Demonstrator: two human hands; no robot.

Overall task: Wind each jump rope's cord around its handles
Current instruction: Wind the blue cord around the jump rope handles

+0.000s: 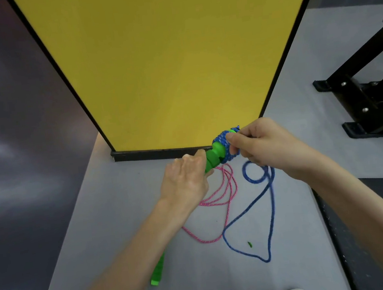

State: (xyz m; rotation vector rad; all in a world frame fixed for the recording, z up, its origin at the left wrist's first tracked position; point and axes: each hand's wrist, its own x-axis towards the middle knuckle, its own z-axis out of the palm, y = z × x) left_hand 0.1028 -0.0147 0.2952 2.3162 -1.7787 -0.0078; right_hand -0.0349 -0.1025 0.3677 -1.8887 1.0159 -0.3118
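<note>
Nearest, a loose green handle (pixel 158 274) lies on the grey floor (pixel 95 225), partly hidden under the left forearm. Blue cord (pixel 270 219) slack is spread just beyond in a long loop towards the person. A pink cord (pixel 217 198) is coiled beside it, below the left hand (pixel 184 176).

Left hand is closed round the lower end of the raised green handle (pixel 214 157). Right hand (pixel 263 144) is curled, with blue cord pinched against the wound coil (pixel 225 146).

Handle axis runs lower left to upper right, with the coil at the right-hand end. Slack hangs below the right hand, so that hand is judged nearer for the next turn.

Open floor is available on the near side. Beyond, the yellow panel (pixel 172 64) stands close and limits the far swing. A black frame (pixel 364 93) stands well apart to the right.
</note>
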